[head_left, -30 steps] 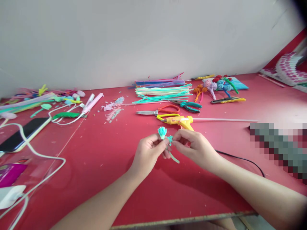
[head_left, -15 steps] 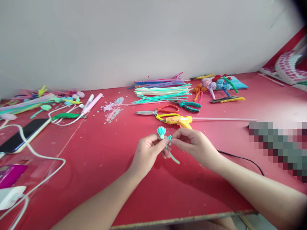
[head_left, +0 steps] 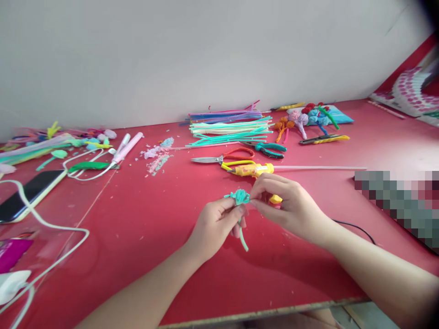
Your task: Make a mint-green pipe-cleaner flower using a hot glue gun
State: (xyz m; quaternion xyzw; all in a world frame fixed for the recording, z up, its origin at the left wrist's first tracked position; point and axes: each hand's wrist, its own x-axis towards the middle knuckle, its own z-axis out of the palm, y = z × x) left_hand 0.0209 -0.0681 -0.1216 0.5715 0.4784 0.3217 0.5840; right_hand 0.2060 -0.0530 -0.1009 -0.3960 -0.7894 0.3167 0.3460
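Between thumb and fingers, my left hand grips a small turquoise pipe-cleaner flower just below its ruffled head. Its pale green stem hangs out under my fingers, over the red table. My right hand is closed in a pinch at the flower's right edge; the bit of petal in its fingertips is mostly hidden. Just beyond my hands lies a yellow glue gun with a long glue stick in its back, its handle partly covered by my right hand.
Behind the glue gun are scissors, teal-handled pliers and bundles of pipe cleaners. Finished pipe-cleaner flowers lie at the back right beside a cutter. To the left are fuzz scraps, a phone and a white cable.
The flower has turned in my left hand: its head now tips toward my right hand and its stem hangs more steeply. My right hand has shifted slightly right, still pinching.
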